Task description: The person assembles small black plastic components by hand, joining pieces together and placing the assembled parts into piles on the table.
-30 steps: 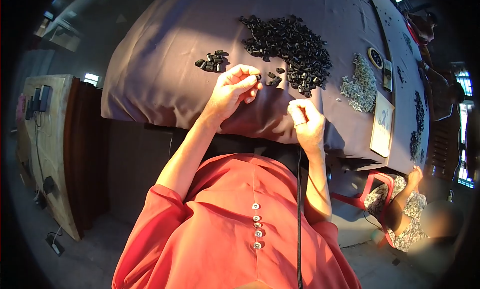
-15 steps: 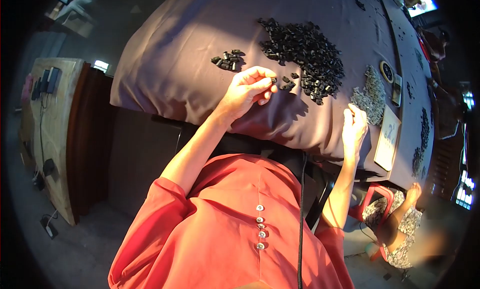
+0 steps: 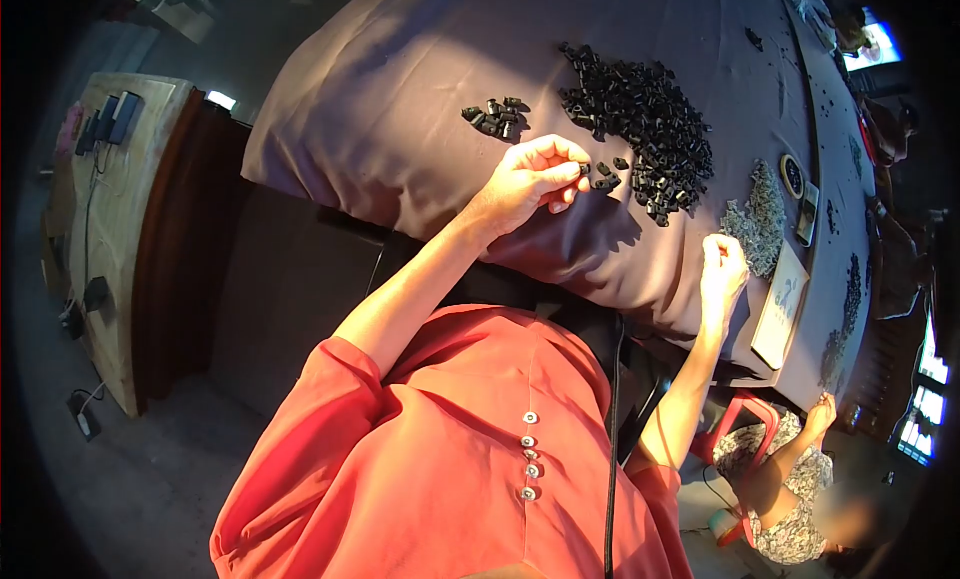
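Observation:
My left hand [image 3: 530,187] pinches a small black plastic piece [image 3: 585,169] between thumb and fingertips. Just beyond its fingers lie a few loose black pieces [image 3: 606,182]. A large heap of the same black pieces [image 3: 640,124] spreads to the upper right, and a smaller group [image 3: 497,119] sits above my wrist. My right hand [image 3: 723,269] is closed, thumb against fingers, beside a pile of small silvery metal parts [image 3: 757,224]. Whatever its fingertips hold, if anything, is too small to make out.
A grey-brown cloth [image 3: 400,109] covers the table. Right of the metal pile lie a pale card with writing [image 3: 780,304] and a round black-rimmed object [image 3: 791,176]. Another person [image 3: 790,479] sits at lower right, one hand at the table edge. A wooden cabinet [image 3: 150,249] stands at left.
The whole view has shifted, so the table things appear farther right. My left hand keeps its pinch on the black piece. My right hand's fingers have drawn closer together beside the metal pile.

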